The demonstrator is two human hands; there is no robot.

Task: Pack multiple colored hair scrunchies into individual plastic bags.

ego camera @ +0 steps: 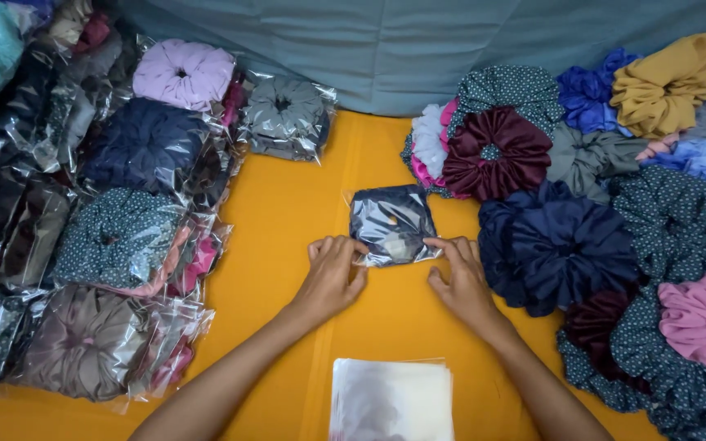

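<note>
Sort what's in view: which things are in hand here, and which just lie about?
In hand:
- left hand and right hand, fingertips on the bagged dark scrunchie
- stack of clear bags, nearest the wrists

Lying about:
- bagged scrunchies piled left
- loose scrunchies heaped right
- orange cloth
- grey backdrop

Two bare forearms, no sleeves, watch or rings showing, ending in left hand [330,276] and right hand [461,282] with short nails.
</note>
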